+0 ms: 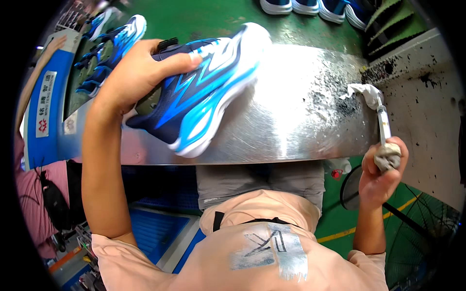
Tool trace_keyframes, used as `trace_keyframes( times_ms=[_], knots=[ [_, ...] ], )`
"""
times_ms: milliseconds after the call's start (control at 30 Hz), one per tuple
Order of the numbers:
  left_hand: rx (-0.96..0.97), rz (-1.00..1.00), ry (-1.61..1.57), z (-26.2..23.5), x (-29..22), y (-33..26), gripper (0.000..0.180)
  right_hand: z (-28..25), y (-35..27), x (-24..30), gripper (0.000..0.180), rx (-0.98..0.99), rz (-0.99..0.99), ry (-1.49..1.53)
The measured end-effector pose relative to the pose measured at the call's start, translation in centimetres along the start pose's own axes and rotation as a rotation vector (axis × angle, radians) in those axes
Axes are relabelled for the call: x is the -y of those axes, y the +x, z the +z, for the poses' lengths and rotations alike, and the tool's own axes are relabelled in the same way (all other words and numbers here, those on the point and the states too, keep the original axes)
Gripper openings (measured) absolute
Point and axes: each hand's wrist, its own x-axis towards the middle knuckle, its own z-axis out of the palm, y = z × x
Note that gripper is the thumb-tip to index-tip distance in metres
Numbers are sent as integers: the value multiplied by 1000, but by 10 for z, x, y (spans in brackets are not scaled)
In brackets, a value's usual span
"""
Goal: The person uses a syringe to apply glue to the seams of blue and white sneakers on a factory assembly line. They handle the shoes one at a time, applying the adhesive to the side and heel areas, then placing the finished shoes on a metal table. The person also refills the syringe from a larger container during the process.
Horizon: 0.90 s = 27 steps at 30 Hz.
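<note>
My left hand grips a navy, bright blue and white running shoe around its collar, the thumb along its upper side. The shoe is tilted above the metal table, its toe toward the far side and its side and white sole facing me. My right hand, at the table's right end, closes around a slim clear syringe whose near end is wrapped in a greyish lump. The syringe's far tip meets a crumpled white tissue on the table; the exact tip is hidden.
Several similar shoes stand on a rack at left and along the far right. A pale panel borders the table's right end. Dark specks mark the metal there. Another person's arm shows at far left. A fan stands low at right.
</note>
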Motion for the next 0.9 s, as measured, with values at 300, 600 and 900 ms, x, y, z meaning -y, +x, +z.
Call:
trace_keyframes(
  times_ms=[300,600,900],
  knots=[
    [-310,-164,-282,-21,18,-4,31,21,24,-53,50,252,-282,-291],
    [-219,-270,-447,-24,10,14,26,28,27,-58,51,233,-314,-403],
    [-166,-263,-330,-5,-19,51,38,36,26,-51,52,263,-239,-219]
  ],
)
